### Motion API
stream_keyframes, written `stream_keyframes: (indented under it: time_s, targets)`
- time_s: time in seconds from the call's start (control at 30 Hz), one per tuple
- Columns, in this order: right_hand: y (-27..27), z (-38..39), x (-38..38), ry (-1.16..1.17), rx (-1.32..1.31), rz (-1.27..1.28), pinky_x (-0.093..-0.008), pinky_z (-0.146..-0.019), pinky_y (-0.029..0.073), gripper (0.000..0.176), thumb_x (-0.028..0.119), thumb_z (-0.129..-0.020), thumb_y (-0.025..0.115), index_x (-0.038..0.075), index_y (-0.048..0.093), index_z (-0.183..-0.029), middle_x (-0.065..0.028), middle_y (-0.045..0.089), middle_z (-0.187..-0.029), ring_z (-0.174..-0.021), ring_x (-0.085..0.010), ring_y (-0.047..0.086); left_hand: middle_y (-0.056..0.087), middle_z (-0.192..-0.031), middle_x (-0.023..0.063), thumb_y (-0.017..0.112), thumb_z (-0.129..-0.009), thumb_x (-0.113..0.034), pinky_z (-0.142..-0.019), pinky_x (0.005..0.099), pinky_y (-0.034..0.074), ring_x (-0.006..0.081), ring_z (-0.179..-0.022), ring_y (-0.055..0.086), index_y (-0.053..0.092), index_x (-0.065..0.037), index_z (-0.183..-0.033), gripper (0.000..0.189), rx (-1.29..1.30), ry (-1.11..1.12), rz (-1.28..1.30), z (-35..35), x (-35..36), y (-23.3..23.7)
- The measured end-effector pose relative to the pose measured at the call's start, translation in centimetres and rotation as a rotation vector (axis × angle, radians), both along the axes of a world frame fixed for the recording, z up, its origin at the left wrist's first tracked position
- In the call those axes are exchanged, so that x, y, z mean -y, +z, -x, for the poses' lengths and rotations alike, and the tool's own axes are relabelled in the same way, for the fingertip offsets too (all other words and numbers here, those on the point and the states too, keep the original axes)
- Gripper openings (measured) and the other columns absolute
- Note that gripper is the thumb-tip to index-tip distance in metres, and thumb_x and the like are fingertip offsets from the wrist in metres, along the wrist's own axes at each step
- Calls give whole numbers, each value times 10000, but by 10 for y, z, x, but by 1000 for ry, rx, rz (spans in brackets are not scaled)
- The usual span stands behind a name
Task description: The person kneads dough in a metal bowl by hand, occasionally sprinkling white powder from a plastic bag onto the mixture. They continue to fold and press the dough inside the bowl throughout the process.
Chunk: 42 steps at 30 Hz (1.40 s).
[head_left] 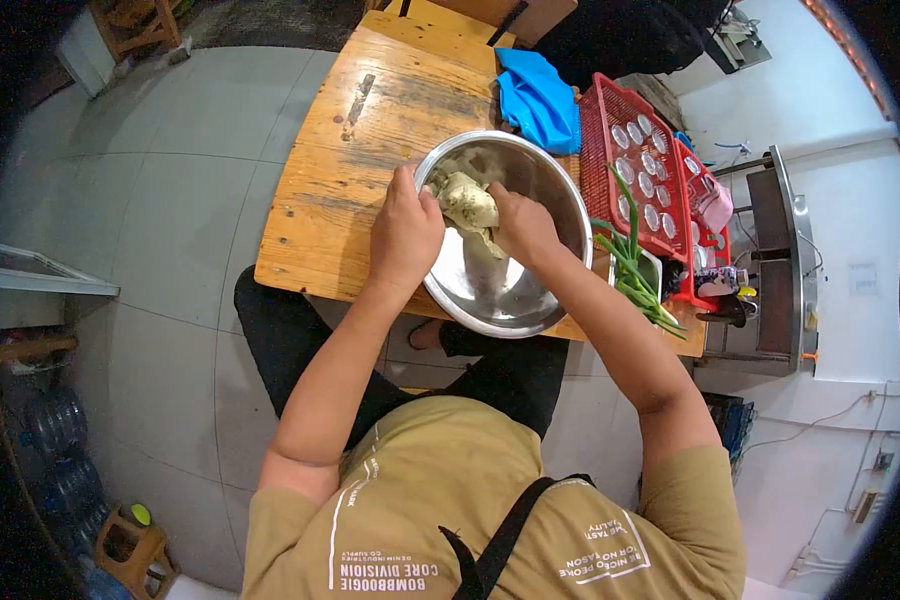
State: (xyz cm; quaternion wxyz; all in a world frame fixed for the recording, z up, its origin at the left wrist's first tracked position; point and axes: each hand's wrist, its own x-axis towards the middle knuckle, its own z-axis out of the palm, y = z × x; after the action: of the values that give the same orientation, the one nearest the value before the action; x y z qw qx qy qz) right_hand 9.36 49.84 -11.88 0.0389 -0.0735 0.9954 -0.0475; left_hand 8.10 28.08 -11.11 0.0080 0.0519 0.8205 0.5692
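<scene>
A large shiny metal bowl (505, 295) sits at the table edge in front of my body. Inside it, against the upper left wall, is a lump of pale dough (467, 203) with greenish flecks and a ragged strip trailing down. My left hand (407, 228) is closed on the bowl's left rim, the thumb turned inward. My right hand (523, 225) reaches into the bowl with its fingers curled against the dough's right side. The fingertips are partly hidden by the dough and the hand itself.
The bowl stands on a wooden table (320, 200). Beyond it lies a blue cloth or bag (538, 100). To the right are a red basket (595, 150) of clear round cups, green onions (635, 275) and several bottles. Water jugs (55, 420) stand at the far left.
</scene>
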Motion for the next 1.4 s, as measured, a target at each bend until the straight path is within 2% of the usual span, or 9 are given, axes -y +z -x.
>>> stream_keyframes:
  time_s: [0.07, 0.2, 0.33, 0.5, 0.63, 0.77, 0.93, 1.13, 1.4]
  targets:
    - [-3, -5, -7, -65, 211, 132, -506, -905, 519, 647, 213, -856, 724, 80, 452, -1428, -304, 659, -1144, -1105, -459, 632, 628, -1238, 282, 500, -997, -160, -922, 517, 520, 469, -1103, 630, 487, 25, -1300, 355, -7, 8, -14, 2, 1, -3]
    - [54, -11, -12, 88, 551, 169, -519, -998, 452, 881, 435, -972, 644, 138, 152, -1640, -303, 639, -1244, -1171, -441, 616, 614, -1278, 283, 502, -997, -154, -938, 505, 521, 456, -1128, 627, 499, 26, -1303, 355, 21, -13, -21, 1, 3, -1]
    - [84, -7, 19, -123, 561, -119, -516, -990, 440, 815, 467, -942, 677, 146, 318, -1600, -266, 674, -1125, -1155, -388, 614, 602, -1295, 290, 504, -991, -140, -944, 502, 523, 451, -1140, 623, 496, 38, -1299, 356, -14, 0, -3, 0, 1, -3]
    - [57, 4, -9, 544, -203, -94, -496, -918, 465, 610, 526, -875, 710, 104, 646, -1311, -179, 599, -1116, -1045, -349, 571, 622, -1246, 298, 503, -1001, -132, -950, 502, 505, 460, -1133, 623, 492, 37, -1294, 338, -61, 9, -30, 0, 0, -7]
    - [27, 18, -5, 637, -78, 131, -487, -1057, 432, 754, 539, -880, 702, 91, 507, -1455, -234, 462, -1459, -1335, -423, 480, 638, -1207, 301, 501, -1020, -139, -945, 500, 494, 469, -1121, 627, 488, 27, -1301, 326, -57, 9, -79, -1, 0, -6]
    - [13, 13, 13, 638, -24, 103, -516, -1085, 414, 779, 546, -893, 675, 142, 450, -1520, -238, 352, -1585, -1347, -451, 463, 613, -1229, 296, 502, -991, -99, -949, 509, 494, 461, -1141, 607, 495, 44, -1286, 328, -4, -8, -85, -2, 2, 0]
    - [-22, 16, 41, 493, -319, 133, -460, -841, 458, 481, 509, -773, 764, 130, 656, -1049, -124, 598, -1119, -1082, -331, 572, 610, -1232, 284, 520, -993, -81, -941, 492, 491, 461, -1131, 607, 491, 29, -1327, 352, 16, -27, -145, 0, 3, 1]
    - [-19, 45, 43, 351, -247, 257, -435, -665, 512, 381, 473, -834, 743, 120, 613, -777, -106, 644, -788, -730, -318, 654, 614, -1222, 267, 510, -998, -55, -966, 491, 492, 446, -1151, 610, 472, 8, -1354, 364, 5, -35, -180, -1, 2, -1]
    - [-26, 47, 41, 178, -276, 353, -498, -644, 529, 415, 463, -967, 622, 85, 701, -815, -170, 686, -757, -713, -389, 672, 634, -1201, 274, 503, -1013, -73, -930, 478, 506, 445, -1125, 630, 511, 19, -1299, 301, 5, -2, -191, -3, 0, 2]
